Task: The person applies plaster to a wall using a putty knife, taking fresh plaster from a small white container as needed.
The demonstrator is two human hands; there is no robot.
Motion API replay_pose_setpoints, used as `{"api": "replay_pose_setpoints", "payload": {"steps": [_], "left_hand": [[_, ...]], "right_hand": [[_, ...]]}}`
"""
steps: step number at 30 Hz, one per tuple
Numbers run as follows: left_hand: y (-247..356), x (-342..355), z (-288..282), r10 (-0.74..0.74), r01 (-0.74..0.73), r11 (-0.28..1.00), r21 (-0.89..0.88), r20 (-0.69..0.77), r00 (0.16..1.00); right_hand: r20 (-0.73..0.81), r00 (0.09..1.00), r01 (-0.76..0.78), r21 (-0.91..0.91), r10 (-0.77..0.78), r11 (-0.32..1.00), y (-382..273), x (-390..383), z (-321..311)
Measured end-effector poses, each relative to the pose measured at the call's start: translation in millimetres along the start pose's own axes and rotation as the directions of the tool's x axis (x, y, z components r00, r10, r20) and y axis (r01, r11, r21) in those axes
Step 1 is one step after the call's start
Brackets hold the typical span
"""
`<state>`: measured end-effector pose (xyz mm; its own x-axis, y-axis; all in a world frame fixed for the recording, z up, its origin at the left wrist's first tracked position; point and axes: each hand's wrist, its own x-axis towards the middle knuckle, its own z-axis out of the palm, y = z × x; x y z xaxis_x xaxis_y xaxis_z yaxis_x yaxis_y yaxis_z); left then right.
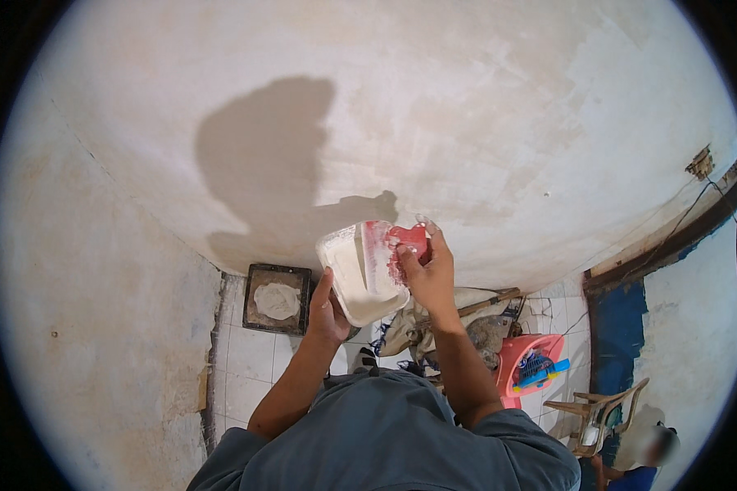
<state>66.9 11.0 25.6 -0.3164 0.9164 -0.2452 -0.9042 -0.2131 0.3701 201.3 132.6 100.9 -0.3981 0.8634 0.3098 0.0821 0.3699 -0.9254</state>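
Observation:
My left hand (326,315) is closed on the lower left side of a white rectangular tub (368,316), held up in front of the wall. Creamy white filler paste (350,282) coats the inside of the tub. In my right hand (432,277) is a red plastic putty spreader (411,238), smeared with white paste. Its broad blade reaches over the tub's right part, where paste lies along it. Whether the blade touches the tub's rim, I cannot tell. White smudges show on my right fingers.
A pale patchy wall (483,123) rises close ahead. On the tiled floor lie a black square tray (250,321) of white powder and a crumpled cloth (405,334). A pink plastic container (512,356), a chair (594,409) and another person (639,475) are at the right.

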Motion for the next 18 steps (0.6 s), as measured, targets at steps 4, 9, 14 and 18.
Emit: {"api": "replay_pose_setpoints", "payload": {"steps": [4,9,14,18], "left_hand": [[0.6,0.6,-1.6,-0.022,0.022,1.000,0.010,-0.006,1.000],[2.5,0.0,-0.2,-0.034,0.034,0.999,0.031,0.008,0.999],[3.3,-0.3,3.3,-0.023,0.022,0.999,0.040,0.023,0.999],[4.7,-0.7,0.6,-0.051,0.050,0.998,0.050,0.022,0.998]], "right_hand": [[0.038,0.983,-0.183,0.331,0.180,0.926,17.0,-0.6,-4.0],[0.029,0.961,-0.260,0.416,0.273,0.871,39.7,-7.1,-1.8],[0.002,0.943,-0.285,0.513,0.331,0.809,46.5,-8.6,-2.1],[-0.039,0.934,-0.284,0.526,0.356,0.802,51.9,-10.2,-2.1]]}}
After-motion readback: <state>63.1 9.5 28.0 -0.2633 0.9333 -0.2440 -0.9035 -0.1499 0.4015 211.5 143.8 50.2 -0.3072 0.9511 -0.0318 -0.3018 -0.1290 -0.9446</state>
